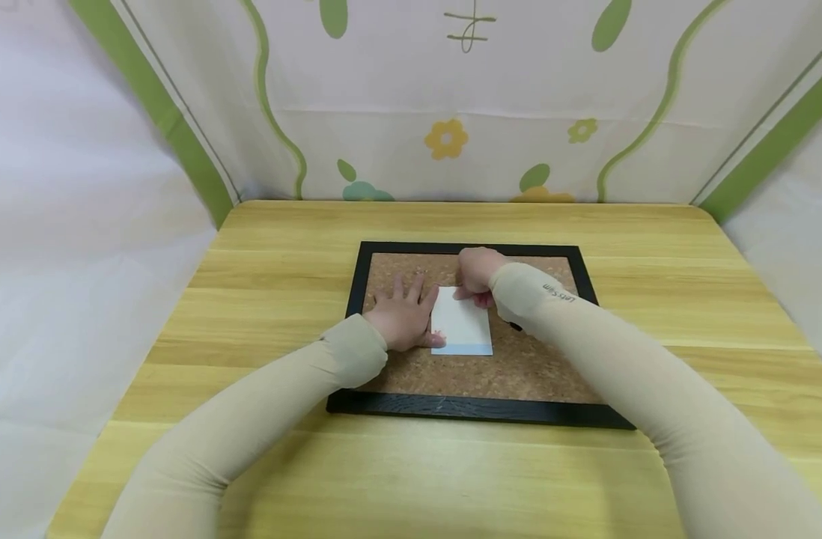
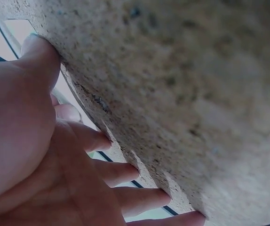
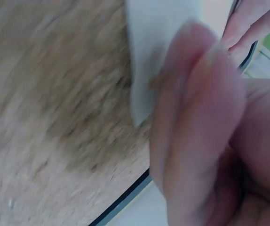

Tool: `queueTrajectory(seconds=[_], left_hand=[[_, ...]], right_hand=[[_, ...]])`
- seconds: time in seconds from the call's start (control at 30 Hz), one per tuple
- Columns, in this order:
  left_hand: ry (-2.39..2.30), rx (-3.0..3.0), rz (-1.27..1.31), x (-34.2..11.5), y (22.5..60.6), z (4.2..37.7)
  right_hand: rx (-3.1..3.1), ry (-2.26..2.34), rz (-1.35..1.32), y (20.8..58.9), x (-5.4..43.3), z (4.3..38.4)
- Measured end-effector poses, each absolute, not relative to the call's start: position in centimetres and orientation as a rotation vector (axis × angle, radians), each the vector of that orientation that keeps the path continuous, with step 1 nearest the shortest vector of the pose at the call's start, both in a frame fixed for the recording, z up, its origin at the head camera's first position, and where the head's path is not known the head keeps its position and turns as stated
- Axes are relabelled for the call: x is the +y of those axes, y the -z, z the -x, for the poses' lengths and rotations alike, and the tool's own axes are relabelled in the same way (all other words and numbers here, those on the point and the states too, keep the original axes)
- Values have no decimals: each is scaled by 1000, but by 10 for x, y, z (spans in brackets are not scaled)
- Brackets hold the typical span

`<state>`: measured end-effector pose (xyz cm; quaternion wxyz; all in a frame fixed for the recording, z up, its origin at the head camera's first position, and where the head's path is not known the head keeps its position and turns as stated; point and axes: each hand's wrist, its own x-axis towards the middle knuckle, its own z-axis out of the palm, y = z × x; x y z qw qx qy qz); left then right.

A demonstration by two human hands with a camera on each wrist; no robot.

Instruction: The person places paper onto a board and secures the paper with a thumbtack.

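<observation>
A white card [image 1: 461, 322] with a pale blue lower edge and a small reddish print lies on a black-framed cork board [image 1: 539, 374]. Spread fingers of my left hand [image 1: 403, 318] rest on the cork left of the card, its thumb on the card's lower left. Over the card's top edge, my right hand [image 1: 480, 273] has curled fingers with thumb and forefinger pinched together. In the right wrist view, a small yellowish, pin-like piece [image 3: 154, 83] shows at those fingertips against the card [image 3: 146, 52]; the rest of it is hidden by the fingers.
The board lies on a light wooden table [image 1: 249, 299]. A white cloth [image 1: 519, 82] with green and orange flower prints hangs behind it, and white cloth stands on both sides. Under the right wrist a small dark thing [image 1: 515, 326] shows, its kind unclear.
</observation>
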<state>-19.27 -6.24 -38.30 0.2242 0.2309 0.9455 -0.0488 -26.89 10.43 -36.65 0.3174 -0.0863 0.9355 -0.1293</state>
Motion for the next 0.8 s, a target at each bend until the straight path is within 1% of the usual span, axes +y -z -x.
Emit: queueTrajectory(seconds=[0.17, 0.37, 0.47, 0.6, 0.8], left_hand=[[146, 2615, -650, -65, 386, 197], [106, 2613, -659, -69, 388, 202], [73, 2617, -658, -71, 389, 206], [25, 2610, -673, -78, 393, 209], [-63, 2660, -751, -96, 394, 213]], right_hand=[[2454, 411, 306, 367, 108, 273], [2477, 644, 387, 360, 133, 273], [2545, 690, 423, 348, 147, 268], [2666, 643, 480, 333, 169, 256], [2881, 593, 535, 321, 210, 232]])
